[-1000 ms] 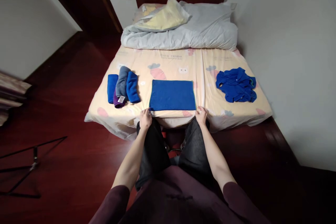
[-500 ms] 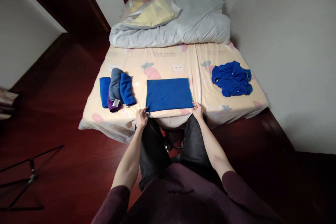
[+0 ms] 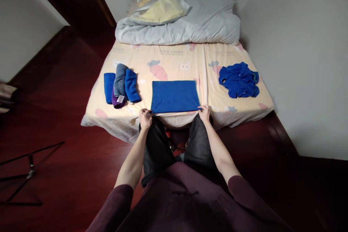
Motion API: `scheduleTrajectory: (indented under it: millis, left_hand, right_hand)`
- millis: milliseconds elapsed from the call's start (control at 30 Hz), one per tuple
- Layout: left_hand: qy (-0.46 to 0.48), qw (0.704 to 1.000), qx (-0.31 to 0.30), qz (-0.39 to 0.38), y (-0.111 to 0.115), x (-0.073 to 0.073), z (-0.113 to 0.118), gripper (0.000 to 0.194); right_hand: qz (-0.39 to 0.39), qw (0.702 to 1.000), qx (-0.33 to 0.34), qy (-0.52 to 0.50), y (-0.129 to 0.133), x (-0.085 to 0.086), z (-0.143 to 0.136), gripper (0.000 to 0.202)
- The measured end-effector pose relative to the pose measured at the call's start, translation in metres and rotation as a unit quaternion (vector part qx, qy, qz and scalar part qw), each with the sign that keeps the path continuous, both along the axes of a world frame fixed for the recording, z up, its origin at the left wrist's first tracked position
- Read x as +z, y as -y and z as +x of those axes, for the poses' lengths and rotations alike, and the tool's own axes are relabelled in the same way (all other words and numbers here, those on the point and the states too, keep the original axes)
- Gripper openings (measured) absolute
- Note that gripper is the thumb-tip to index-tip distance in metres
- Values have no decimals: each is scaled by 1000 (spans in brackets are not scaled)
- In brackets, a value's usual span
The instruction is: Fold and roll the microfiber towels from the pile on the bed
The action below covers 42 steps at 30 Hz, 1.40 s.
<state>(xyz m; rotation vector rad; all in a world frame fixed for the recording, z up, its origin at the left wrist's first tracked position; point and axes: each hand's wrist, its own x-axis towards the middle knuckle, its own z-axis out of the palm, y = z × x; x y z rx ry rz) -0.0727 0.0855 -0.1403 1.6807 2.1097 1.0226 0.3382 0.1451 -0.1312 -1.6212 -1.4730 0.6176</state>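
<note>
A blue towel [image 3: 175, 96] with thin green edging lies spread flat as a rectangle near the front edge of the bed. My left hand [image 3: 146, 117] pinches its near left corner. At the near right corner, my right hand [image 3: 204, 113] pinches the towel between thumb and fingers. Left of it are several rolled towels: a blue one [image 3: 109, 87], a grey one [image 3: 120, 79] lying over a purple one [image 3: 117, 103], and another blue one [image 3: 132, 86]. To the right sits a crumpled pile of blue cloth [image 3: 239, 81].
The bed [image 3: 174, 61] has a peach sheet printed with carrots. A grey-white quilt [image 3: 212, 18] and a yellow pillow in a thin cover [image 3: 163, 9] lie at its head. Black tripod legs [image 3: 29, 175] stand on the dark red floor at left. A wall borders the right side.
The towel's near edge, pinched at both corners, looks slightly raised and pulled straighter. The whole view has shifted a little; the rolled towels and the pile lie as before.
</note>
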Motion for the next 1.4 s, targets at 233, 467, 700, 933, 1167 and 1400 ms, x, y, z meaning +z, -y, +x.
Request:
scheduleTrajectory:
  millis: [233,467,700,933,1167,1400]
  left_hand:
    - [6,999,-50,4,-5,3,-1,31]
    - [39,997,-71,1,-17,-8,-6,48]
    - [84,995,-38,31,-23,-22,-11,39]
    - [103,994,47,2,-22,-25,-13,25]
    - [81,993,87,-13,-17,-24,-16,33]
    - [49,995,84,-19,-17,-21,-12,33]
  right_hand:
    - [37,999,22,-10,-8,6,-3,30]
    - [22,999,41,-7,-23,-15,1,56]
    - [32,999,32,-25,-29,-22,2,48]
    - [12,999,-27,-32,-26,-18,0,12]
    - [17,999,-32,-11,-23,-22,-1,37]
    - [10,999,-37,21,-24,-26,-2,35]
